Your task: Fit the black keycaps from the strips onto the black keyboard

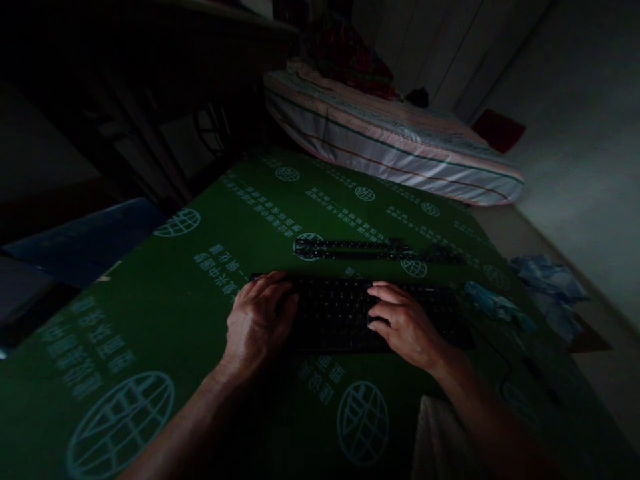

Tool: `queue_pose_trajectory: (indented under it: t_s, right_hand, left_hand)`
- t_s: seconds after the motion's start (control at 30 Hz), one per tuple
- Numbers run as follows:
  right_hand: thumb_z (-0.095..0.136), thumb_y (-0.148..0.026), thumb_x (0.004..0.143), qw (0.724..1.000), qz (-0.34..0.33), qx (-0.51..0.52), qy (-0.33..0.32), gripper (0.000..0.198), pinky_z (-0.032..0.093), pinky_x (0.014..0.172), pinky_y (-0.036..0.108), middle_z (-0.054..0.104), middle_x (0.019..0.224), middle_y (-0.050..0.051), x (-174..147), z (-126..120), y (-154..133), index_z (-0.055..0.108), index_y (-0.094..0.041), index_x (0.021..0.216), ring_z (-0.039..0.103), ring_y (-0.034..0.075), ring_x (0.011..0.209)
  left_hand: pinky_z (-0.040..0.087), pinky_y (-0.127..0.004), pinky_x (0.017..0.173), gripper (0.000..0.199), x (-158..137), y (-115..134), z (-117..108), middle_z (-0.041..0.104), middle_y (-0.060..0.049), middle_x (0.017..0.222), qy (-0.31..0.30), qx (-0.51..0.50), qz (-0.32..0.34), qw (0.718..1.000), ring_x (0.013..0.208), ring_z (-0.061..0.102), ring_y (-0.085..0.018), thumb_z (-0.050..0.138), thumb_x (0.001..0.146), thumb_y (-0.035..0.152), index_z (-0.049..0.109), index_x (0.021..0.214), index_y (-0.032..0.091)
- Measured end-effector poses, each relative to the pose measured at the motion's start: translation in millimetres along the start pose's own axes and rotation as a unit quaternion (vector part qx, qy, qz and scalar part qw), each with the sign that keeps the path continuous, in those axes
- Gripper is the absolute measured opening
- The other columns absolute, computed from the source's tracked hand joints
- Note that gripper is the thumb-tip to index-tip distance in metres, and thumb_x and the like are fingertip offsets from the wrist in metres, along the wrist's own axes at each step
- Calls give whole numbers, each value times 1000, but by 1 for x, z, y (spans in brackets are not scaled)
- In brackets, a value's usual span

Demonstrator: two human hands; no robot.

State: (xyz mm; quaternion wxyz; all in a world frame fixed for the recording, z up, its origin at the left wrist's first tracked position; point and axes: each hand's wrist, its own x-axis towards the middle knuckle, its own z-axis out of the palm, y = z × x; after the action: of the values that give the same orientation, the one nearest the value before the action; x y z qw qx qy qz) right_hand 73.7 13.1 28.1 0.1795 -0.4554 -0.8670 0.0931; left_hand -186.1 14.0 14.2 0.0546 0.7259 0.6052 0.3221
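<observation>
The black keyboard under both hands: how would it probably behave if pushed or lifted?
The keyboard is likely stiff: its long edges look straight. Lying flat and low on the green surface, it would probably slide rather than roll. Its exposed keys may sink if pressed.

Light dim; tones read dark. Tabletop (225, 220), centre of frame: deep green, printed with pale blue-green globe-grid emblems and rows of characters in the same tint. Keyboard (330, 313), mid-frame: black, small pale marks in rows on its keys. Strips (350, 255) above it: black with lighter flecks. Crumpled item (500, 307), right: turquoise. Crumpled sheeting (550, 287), right edge: pale grey-blue. Mattress (390, 150), upper centre: whitish side, green and brown lengthwise stripes, pinkish top. Bundled cloth (350, 60), top: dark red, patterned. Flat piece (499, 131), upper right: plain dark red. Wall (590, 120): greyish. Left-edge panel (90, 233): dark blue.
</observation>
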Motion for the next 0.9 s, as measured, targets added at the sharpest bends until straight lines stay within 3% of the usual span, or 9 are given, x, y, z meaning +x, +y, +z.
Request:
queue_pose_trajectory:
  t_s: [0.43,0.9]
  right_hand:
    - [67,-11,75,999,-3,-5,46,7,49,100,42,64,115,11,-8,8,2,69,-17,76,53,24,119]
    - [53,-20,88,980,-39,-154,123,26,48,98,45,61,123,16,-35,30,-17,62,-10,110,49,27,124]
  left_hand:
    - [45,-47,96,35,1,-1,2,66,-14,112,11,0,5,1000,106,60,-29,44,86,38,67,93,13]
    - [45,-44,96,33,1,0,2,66,-12,112,-1,8,0,1000,106,59,-27,43,86,39,66,93,16]
